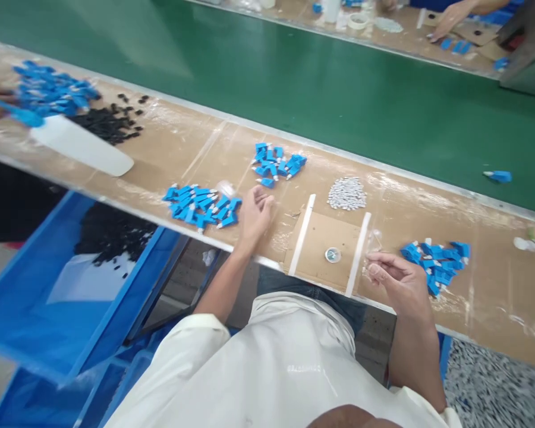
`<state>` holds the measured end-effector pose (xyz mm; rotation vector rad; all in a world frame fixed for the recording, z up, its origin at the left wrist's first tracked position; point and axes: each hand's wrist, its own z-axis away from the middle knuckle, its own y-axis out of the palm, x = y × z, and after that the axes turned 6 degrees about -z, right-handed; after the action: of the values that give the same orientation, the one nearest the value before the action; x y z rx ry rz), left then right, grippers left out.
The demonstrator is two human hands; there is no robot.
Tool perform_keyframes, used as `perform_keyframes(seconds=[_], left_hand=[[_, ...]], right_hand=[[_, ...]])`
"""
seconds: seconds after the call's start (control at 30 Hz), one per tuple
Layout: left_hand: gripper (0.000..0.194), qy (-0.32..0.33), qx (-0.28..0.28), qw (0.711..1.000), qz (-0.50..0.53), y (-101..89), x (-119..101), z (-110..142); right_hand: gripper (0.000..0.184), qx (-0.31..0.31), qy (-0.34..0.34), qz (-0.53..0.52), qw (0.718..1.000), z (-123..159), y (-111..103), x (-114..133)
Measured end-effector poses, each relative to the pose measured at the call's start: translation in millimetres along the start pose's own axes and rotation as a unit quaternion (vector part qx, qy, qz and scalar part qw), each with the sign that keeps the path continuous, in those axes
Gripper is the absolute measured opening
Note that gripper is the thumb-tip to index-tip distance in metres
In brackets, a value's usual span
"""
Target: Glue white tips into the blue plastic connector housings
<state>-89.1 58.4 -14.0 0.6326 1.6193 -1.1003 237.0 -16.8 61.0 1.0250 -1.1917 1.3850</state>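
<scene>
My left hand (255,215) is closed, its fingers curled together on the table between two groups of small blue plastic parts with white tips. One of these groups of blue parts (200,205) lies to its left, and another cluster (276,161) lies just beyond its fingertips. Whatever it grips, if anything, is hidden. My right hand (401,280) is pinched, thumb against forefinger, over the table beside a white strip (358,254); what is in the pinch is too small to make out. Right of it lies a third group of blue parts (439,264).
A small round clear dish (333,255) sits on a cardboard piece (324,229) between white strips. Beyond is a pile of small grey-white pieces (346,194). A green conveyor belt (294,77) carries one blue part (499,176). Leftward lie black pieces (109,122) and a white bottle (82,142).
</scene>
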Motion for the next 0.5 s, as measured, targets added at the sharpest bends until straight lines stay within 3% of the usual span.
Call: perform_keyframes(seconds=[0.1,0.17,0.23,0.33,0.5], left_hand=[[0.037,0.023,-0.018,0.999,-0.015,-2.9,-9.8,26.5],[0.035,0.045,-0.046,0.998,-0.019,-5.0,-14.5,38.4],[0.034,0.064,-0.037,0.997,-0.007,-4.5,-18.5,50.3],[0.034,0.055,-0.023,0.998,0.015,-0.6,-21.8,73.3],[0.031,0.009,-0.035,0.999,0.016,3.8,-2.5,105.2]], right_hand=[[0.031,-0.034,-0.014,0.209,0.977,-30.3,-38.4,6.8],[0.025,-0.102,0.0,0.352,0.931,-66.3,-76.1,14.2],[0.023,-0.171,0.044,0.46,0.87,-106.2,-116.8,22.1],[0.028,-0.232,0.141,0.523,0.808,-157.5,-161.6,30.7],[0.047,-0.257,0.154,0.533,0.791,-199.9,-189.6,31.2]])
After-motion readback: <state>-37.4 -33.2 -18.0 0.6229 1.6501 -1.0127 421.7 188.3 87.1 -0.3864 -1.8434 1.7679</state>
